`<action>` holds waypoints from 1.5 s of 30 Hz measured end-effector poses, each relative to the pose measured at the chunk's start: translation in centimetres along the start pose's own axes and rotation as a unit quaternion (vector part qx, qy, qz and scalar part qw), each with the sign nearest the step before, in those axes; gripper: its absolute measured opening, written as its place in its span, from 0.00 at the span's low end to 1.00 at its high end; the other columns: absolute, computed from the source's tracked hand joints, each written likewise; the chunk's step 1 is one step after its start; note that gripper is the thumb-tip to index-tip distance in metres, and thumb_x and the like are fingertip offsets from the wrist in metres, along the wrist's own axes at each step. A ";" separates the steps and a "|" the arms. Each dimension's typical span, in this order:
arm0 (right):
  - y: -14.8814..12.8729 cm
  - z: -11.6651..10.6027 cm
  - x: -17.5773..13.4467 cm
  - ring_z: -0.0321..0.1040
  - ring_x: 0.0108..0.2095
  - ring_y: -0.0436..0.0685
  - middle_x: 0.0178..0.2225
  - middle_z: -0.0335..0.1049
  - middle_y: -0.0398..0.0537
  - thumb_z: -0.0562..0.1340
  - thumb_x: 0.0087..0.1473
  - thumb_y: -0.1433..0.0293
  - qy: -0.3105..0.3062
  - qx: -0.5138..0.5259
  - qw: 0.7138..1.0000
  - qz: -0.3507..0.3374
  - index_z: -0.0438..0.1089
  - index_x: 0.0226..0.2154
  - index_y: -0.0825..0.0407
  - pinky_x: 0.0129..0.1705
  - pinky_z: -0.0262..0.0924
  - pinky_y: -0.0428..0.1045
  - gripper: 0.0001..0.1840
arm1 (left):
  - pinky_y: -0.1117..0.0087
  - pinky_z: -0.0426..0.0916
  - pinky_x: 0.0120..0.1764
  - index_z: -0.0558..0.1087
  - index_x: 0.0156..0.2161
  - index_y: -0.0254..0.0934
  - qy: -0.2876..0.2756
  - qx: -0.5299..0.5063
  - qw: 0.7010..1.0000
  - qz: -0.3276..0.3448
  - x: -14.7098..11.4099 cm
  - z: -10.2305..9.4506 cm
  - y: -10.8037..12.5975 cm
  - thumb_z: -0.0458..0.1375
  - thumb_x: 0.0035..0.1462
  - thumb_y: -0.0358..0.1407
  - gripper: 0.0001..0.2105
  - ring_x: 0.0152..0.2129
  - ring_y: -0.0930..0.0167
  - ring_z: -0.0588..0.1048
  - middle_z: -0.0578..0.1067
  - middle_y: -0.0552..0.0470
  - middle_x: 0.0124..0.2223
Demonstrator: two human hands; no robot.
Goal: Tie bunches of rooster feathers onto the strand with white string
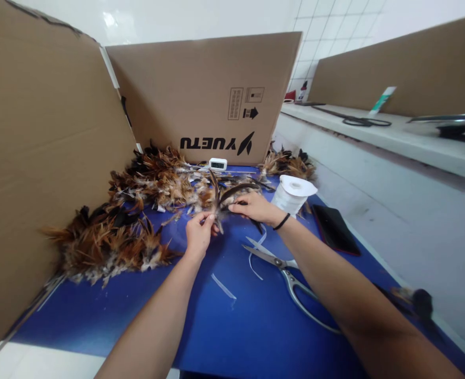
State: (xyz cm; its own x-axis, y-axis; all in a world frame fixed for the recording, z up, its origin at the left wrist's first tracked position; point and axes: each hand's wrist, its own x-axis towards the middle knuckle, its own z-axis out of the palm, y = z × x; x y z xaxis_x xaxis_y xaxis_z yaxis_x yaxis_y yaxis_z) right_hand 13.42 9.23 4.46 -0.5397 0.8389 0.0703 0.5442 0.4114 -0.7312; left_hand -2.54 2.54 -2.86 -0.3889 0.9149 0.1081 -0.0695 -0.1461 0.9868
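Dark brown feathers (215,192) stand up from the pinch of my left hand (200,231), their pale fluffy bases between thumb and fingers. Just to the right, my right hand (256,207) is closed with thumb and forefinger on a long curved dark feather (238,188) that arches over its knuckles. Both hands are raised a little above the blue table, almost touching. Open-bladed metal scissors (279,262) lie below my right wrist, partly under the forearm. Beside their blades curls a thin white ribbon (255,266), and a short cut strip (223,287) lies nearer me.
Brown feather heaps (109,242) line the left and back of the blue table (137,316). A white ribbon spool (293,195), a dark phone (336,230) and a small digital display (217,164) stand around. Cardboard panels (200,89) wall the left and back; a ledge (398,131) runs right.
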 end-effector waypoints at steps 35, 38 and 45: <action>0.7 -3.1 -3.0 0.69 0.32 0.52 0.34 0.73 0.44 0.65 0.41 0.74 0.083 -0.098 0.991 -0.032 0.71 0.40 0.51 0.38 0.61 0.48 0.19 | 0.79 0.57 0.12 0.73 0.33 0.34 -0.017 -0.026 0.999 0.020 -0.4 0.2 0.6 0.60 0.48 0.41 0.11 0.07 0.78 0.62 0.68 0.58 0.15; -0.2 -3.7 -3.2 0.69 0.32 0.53 0.31 0.73 0.45 0.65 0.40 0.73 0.071 -0.017 0.997 -0.035 0.71 0.37 0.53 0.37 0.63 0.49 0.16 | 0.77 0.58 0.12 0.72 0.30 0.34 -0.067 -0.050 0.996 0.025 -0.7 0.5 0.8 0.61 0.46 0.42 0.12 0.09 0.80 0.65 0.77 0.49 0.32; -2.7 -4.1 -4.0 0.69 0.34 0.53 0.34 0.74 0.46 0.66 0.39 0.70 0.051 0.110 0.991 -0.049 0.72 0.36 0.53 0.36 0.65 0.48 0.17 | 0.74 0.63 0.18 0.70 0.28 0.34 -0.151 -0.091 0.984 -0.032 -1.4 0.8 1.1 0.64 0.43 0.44 0.14 0.11 0.74 0.68 0.70 0.54 0.16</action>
State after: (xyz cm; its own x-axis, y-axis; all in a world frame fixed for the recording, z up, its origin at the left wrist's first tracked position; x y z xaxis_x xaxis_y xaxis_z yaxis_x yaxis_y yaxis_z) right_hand 16.74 6.28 8.94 -0.5094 0.8351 0.2077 0.3327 0.4136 -0.8475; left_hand -1.32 1.45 -1.86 -0.0902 0.9904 0.1047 -0.2586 -0.1248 0.9579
